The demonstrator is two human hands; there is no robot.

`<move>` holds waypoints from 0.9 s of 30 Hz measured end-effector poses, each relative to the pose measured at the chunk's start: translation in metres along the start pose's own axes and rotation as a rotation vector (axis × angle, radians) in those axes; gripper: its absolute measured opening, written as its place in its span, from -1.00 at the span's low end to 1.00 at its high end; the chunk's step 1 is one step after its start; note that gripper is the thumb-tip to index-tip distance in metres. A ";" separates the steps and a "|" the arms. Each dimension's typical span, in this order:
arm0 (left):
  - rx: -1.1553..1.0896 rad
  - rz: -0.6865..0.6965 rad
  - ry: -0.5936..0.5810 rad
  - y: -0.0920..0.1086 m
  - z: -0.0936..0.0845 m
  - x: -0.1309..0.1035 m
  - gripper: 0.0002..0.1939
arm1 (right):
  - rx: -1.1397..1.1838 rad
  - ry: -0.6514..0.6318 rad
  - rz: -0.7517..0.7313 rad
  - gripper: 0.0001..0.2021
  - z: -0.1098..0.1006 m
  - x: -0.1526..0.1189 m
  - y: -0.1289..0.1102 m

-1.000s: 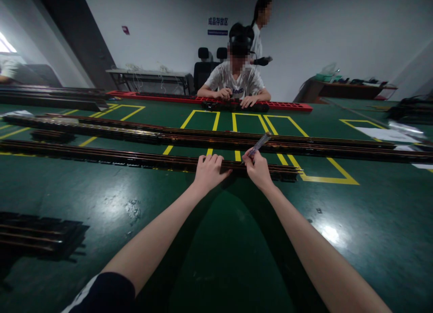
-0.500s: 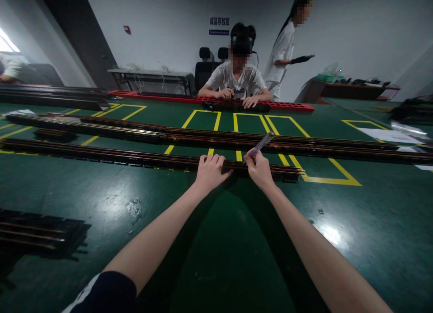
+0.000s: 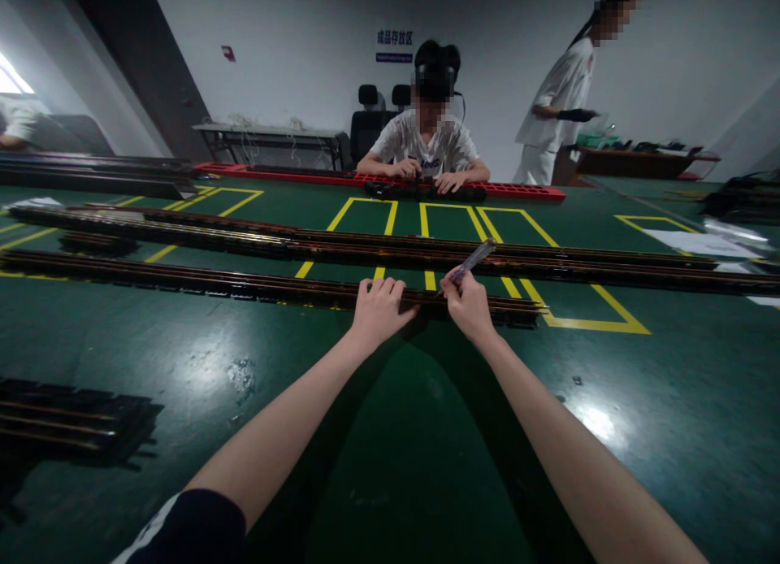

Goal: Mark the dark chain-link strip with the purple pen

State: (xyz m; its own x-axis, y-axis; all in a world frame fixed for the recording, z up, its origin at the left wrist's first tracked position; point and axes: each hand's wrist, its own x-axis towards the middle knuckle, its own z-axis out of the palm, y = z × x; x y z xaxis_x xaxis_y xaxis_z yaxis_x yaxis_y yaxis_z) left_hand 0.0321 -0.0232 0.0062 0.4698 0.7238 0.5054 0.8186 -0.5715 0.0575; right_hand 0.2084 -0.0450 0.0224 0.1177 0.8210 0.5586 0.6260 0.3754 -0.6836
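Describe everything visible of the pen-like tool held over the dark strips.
The pen-like tool is slim and straight, with a pale, translucent, plastic-looking handle and a brownish upper end. The right hand pinches its lower part between thumb and fingers. It is tilted, its upper end leaning right and away from the wearer, its lower end directed at the long dark strips. Whether its tip touches them is too small to tell.

Long dark strip assembly (image 3: 268, 289): thin coppery lines along length, glossy patches, thin rod ends projecting at right end. Lies flat, crosswise on green table (image 3: 676, 377), left end reaching picture edge. Slim translucent pen-like tool (image 3: 478, 255): held tilted, upper end rightward, lower tip at strip; contact too small to tell.
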 end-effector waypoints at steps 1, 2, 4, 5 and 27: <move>-0.002 -0.002 -0.002 0.000 0.000 0.000 -0.60 | -0.004 0.007 0.003 -0.86 0.000 0.000 0.000; -0.003 -0.003 -0.004 0.000 0.000 0.000 -0.60 | -0.007 0.016 0.006 -0.84 -0.001 0.000 0.000; -0.003 -0.004 -0.007 0.000 -0.001 0.000 -0.60 | -0.006 0.035 0.011 -0.81 0.000 0.000 0.001; -0.003 -0.003 -0.008 0.000 -0.001 0.000 -0.60 | -0.001 0.042 0.013 -0.79 0.000 0.000 0.001; -0.020 0.005 -0.033 0.000 -0.004 0.001 -0.60 | -0.026 0.113 0.028 -0.71 -0.004 -0.004 0.006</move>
State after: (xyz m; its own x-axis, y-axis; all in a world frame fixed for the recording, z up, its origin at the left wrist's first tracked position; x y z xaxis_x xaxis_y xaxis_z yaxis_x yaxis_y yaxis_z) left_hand 0.0311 -0.0244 0.0103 0.4849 0.7332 0.4767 0.8095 -0.5826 0.0727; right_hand 0.2150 -0.0478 0.0183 0.2207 0.7770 0.5895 0.6407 0.3402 -0.6883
